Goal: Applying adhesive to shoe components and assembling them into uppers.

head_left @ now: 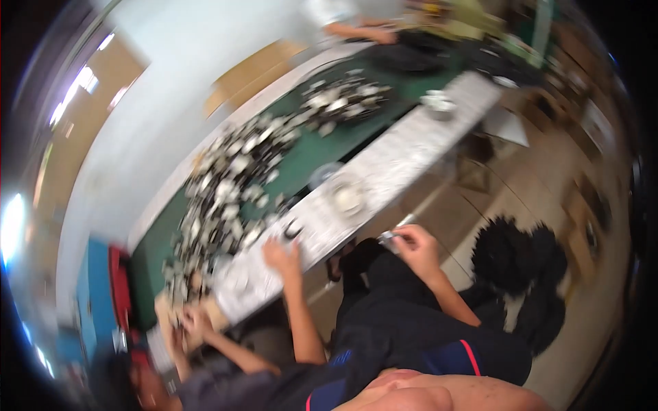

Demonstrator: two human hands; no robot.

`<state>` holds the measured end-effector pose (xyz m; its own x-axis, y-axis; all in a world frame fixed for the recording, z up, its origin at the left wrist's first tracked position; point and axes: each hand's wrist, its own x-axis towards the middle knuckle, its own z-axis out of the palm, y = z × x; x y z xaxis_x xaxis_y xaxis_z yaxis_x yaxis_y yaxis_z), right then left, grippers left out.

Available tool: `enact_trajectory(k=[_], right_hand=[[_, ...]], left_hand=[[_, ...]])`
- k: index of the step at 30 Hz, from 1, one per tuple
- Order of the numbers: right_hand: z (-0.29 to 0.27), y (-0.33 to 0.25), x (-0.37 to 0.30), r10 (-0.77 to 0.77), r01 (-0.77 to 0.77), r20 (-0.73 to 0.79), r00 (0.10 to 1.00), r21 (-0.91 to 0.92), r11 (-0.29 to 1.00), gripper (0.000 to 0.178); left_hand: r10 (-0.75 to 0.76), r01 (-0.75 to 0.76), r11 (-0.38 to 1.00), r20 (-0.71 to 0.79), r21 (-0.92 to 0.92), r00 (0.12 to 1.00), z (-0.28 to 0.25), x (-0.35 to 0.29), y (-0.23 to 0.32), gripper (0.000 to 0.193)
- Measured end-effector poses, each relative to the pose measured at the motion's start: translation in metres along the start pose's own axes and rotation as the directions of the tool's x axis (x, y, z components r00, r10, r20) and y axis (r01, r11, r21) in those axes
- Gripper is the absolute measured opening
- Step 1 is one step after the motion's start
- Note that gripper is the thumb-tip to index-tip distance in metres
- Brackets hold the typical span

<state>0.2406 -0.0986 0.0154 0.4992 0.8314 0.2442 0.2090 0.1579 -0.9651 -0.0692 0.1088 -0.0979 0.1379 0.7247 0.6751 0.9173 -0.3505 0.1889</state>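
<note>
My left hand (pixel 279 259) rests at the white-covered strip (pixel 404 159) along the near side of the workbench, thumb apart from the fingers and nothing visible in it. Just beyond its fingertips lies a small black curved piece (pixel 293 229). Out over my lap, to the right of the bench, my right hand (pixel 419 250) pinches a small silvery piece (pixel 388 238) between thumb and fingers; blur hides its exact kind. A big heap of small black and pale pieces (pixel 229 181) covers much of the green bench top (pixel 284 161) beyond my left hand.
A round pale dish (pixel 348 198) and a white stack (pixel 437 103) stand on the strip. At lower left a co-worker's hands (pixel 195 323) work over a tan board. Another person's hands (pixel 380 33) are at the far end, by black material. Black bundles (pixel 517 257) lie on the floor at right.
</note>
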Motion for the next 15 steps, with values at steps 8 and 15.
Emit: enact_trajectory(k=[8, 15], right_hand=[[0.011, 0.005, 0.011, 0.03, -0.038, 0.161, 0.986, 0.045, 0.998, 0.012], [0.025, 0.006, 0.027, 0.047, -0.071, 0.208, 0.977, 0.107, 0.992, 0.014]], left_hand=[[-0.174, 0.18, 0.983, 0.131, -0.031, 0.976, -0.01, 0.032, 0.027, 0.017], [-0.424, 0.569, 0.424, 0.4, -0.705, 0.812, -0.042, -0.001, 0.047, 0.031]])
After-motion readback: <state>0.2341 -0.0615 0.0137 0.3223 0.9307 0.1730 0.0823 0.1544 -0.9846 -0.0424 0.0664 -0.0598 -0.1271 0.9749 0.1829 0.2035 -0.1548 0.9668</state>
